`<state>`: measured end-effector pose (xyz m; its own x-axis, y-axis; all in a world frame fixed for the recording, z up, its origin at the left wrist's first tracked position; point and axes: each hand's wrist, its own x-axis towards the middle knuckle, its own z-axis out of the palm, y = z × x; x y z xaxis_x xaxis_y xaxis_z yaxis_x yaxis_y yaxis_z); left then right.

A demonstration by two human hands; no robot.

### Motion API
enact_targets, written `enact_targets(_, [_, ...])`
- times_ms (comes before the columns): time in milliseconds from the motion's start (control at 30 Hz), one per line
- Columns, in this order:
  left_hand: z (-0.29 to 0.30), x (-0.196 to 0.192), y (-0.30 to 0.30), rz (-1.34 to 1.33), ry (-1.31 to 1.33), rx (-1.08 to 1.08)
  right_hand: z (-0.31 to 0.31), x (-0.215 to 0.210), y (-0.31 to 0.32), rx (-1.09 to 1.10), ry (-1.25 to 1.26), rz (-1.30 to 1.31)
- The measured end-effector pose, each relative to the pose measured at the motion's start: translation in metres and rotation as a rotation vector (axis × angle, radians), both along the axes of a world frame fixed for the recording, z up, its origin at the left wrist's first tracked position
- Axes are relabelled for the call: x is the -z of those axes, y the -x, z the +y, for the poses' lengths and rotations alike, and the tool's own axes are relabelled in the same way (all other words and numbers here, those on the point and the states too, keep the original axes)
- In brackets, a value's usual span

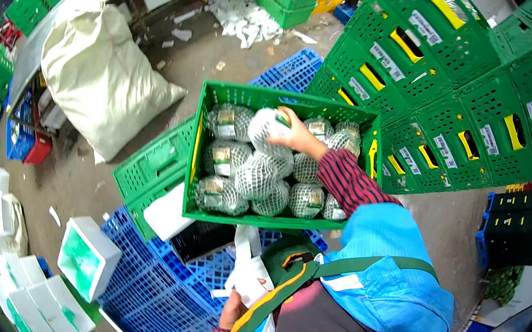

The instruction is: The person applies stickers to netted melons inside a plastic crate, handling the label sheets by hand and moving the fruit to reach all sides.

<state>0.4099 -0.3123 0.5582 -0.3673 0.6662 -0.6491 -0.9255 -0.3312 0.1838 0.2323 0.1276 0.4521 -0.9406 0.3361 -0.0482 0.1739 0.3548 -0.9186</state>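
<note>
My right hand (301, 136) is closed around a round fruit in a white foam net (265, 128), raised over the others in a green crate (246, 220). Several more netted round fruits (255, 175), some with labels showing, fill that crate. Their kind cannot be made out through the nets. Close to my body, my left hand (232, 311) grips white paper strips (248, 271) that hang beside the crate's near side. Part of the left hand is hidden by the strap and apron.
Green crates (429, 60) with yellow handles are stacked at the right. Blue pallets (141, 281) lie at the lower left, near a white foam box (89, 257). A big pale sack (103, 80) stands at the far left; paper scraps (241, 16) litter the floor behind.
</note>
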Motion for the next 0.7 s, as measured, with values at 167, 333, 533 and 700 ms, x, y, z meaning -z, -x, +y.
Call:
enact_targets(167, [-0.006,0.058,0.002,0.385,0.305,0.459,-0.015,-0.049,-0.138,0.015,-0.196,-0.161])
enact_targets(333, [0.011,0.104,0.019,0.744,0.546,0.350,-0.027,-0.009,-0.224,-0.019,-0.687,-0.418])
enact_targets(533, [0.051,0.057,0.041,0.437,0.406,0.046,-0.107,-0.094,-0.170,-0.337,-0.327,0.034])
enact_targets(700, [0.068,0.046,0.039,0.424,0.398,0.011,-0.175,-0.102,-0.170,-0.622,-0.104,0.092])
